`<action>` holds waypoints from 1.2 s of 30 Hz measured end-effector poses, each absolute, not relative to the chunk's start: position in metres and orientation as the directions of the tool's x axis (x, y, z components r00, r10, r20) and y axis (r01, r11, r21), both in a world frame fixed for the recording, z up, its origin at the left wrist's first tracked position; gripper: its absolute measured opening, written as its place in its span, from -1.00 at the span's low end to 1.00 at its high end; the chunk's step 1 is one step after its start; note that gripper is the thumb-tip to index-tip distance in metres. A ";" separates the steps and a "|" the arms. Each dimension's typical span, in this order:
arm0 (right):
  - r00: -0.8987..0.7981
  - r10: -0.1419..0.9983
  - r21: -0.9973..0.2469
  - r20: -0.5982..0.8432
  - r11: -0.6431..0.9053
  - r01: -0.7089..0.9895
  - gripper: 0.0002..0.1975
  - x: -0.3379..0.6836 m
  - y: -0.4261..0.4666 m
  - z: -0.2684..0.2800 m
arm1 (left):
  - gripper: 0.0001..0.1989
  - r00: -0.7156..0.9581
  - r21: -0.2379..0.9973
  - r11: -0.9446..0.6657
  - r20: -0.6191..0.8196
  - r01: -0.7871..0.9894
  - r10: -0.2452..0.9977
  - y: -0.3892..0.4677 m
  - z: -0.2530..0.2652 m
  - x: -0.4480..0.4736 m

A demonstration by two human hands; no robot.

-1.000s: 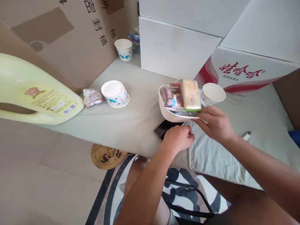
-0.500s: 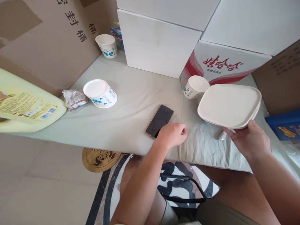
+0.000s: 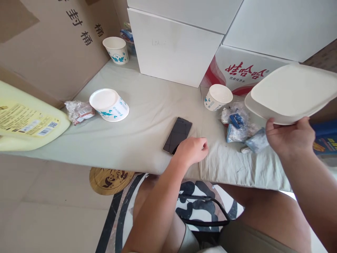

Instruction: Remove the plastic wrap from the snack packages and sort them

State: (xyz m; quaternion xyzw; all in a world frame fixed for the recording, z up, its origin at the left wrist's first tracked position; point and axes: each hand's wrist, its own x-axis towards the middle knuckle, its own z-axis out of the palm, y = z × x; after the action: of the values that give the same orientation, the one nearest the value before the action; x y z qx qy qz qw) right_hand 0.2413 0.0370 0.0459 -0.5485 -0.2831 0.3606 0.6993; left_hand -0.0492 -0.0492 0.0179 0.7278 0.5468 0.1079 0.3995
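An off-white, rounded rectangular plastic container (image 3: pixel 295 91) is lifted at the right, its broad flat face turned up. My right hand (image 3: pixel 289 137) grips its near edge, thumb and fingers on the rim. Below and left of it lie several small wrapped packets (image 3: pixel 238 123) in clear and blue plastic, one of them close to that hand. My left hand (image 3: pixel 192 150) rests on the cloth as a loose fist, against the lower end of a black phone (image 3: pixel 179 133). The inside of this fist is hidden, and nothing sticks out of it.
A paper cup (image 3: pixel 218 97) stands behind the packets, another paper cup (image 3: pixel 116 51) at the back left. An upside-down paper cup (image 3: pixel 109 104) sits beside a wrapped packet (image 3: pixel 79 112) and a yellow jug (image 3: pixel 28 117). White boxes (image 3: pixel 173 45) line the back; a cardboard box (image 3: pixel 52 45) stands left.
My right hand has raised the container and moved it right and back, uncovering the wrapped packets. My left hand has stayed by the phone.
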 end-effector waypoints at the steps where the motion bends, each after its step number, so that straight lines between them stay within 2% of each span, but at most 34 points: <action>1: 0.579 0.814 -0.959 -0.030 0.140 -0.246 -0.43 0.236 0.043 0.044 | -0.79 0.381 0.701 -0.084 -0.279 0.708 0.882 -0.049 0.018 -0.049; 4: 0.567 0.818 -0.929 -0.090 0.136 -0.344 -0.53 0.219 0.059 0.041 | -0.81 0.383 0.703 -0.086 -0.277 0.706 0.881 -0.050 0.017 -0.050; 8: 0.530 0.846 -0.944 -0.065 0.119 -0.307 -0.63 0.196 0.086 0.041 | -0.82 0.378 0.696 -0.083 -0.281 0.713 0.882 -0.050 0.016 -0.050; 12: 0.502 0.863 -0.991 0.054 0.107 -0.078 -0.71 0.178 0.107 0.031 | -0.82 0.380 0.692 -0.082 -0.289 0.717 0.879 -0.048 0.016 -0.050; 16: 0.420 0.881 -0.969 0.217 0.144 0.199 -0.78 0.170 0.106 0.020 | -0.83 0.388 0.694 -0.081 -0.298 0.715 0.872 -0.049 0.018 -0.052; 19: 0.408 0.868 -0.934 0.282 0.152 0.323 -0.80 0.171 0.100 0.021 | -0.83 0.387 0.700 -0.075 -0.299 0.710 0.872 -0.050 0.020 -0.053; 21: 0.415 0.871 -0.938 0.263 0.131 0.321 -0.81 0.172 0.098 0.025 | -0.83 0.383 0.705 -0.065 -0.304 0.706 0.872 -0.050 0.020 -0.054; 26: 0.385 0.903 -0.970 0.193 0.118 0.212 -0.77 0.162 0.096 0.030 | -0.82 0.386 0.719 -0.053 -0.308 0.693 0.870 -0.051 0.019 -0.055; 29: 0.255 0.952 -0.977 0.167 0.125 0.174 -0.79 0.144 0.094 0.026 | -0.81 0.387 0.712 -0.068 -0.297 0.699 0.873 -0.050 0.018 -0.053; 31: 0.137 0.980 -0.977 0.144 0.118 0.177 -0.72 0.129 0.092 0.023 | -0.80 0.384 0.705 -0.085 -0.276 0.704 0.881 -0.049 0.017 -0.052; 34: 0.048 0.980 -0.946 0.194 0.174 0.273 -0.61 0.115 0.091 0.024 | -0.77 0.385 0.705 -0.104 -0.252 0.701 0.888 -0.048 0.015 -0.050; 36: 0.023 0.956 -0.837 0.291 0.243 0.490 -0.60 0.117 0.090 0.027 | -0.76 0.387 0.707 -0.108 -0.248 0.699 0.888 -0.049 0.015 -0.050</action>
State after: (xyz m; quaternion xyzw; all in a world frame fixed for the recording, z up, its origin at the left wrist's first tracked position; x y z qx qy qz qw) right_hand 0.1171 0.0896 0.0270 -0.5574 -0.6486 0.2604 0.4482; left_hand -0.0504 -0.0488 0.0149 0.7345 0.5403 0.1199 0.3928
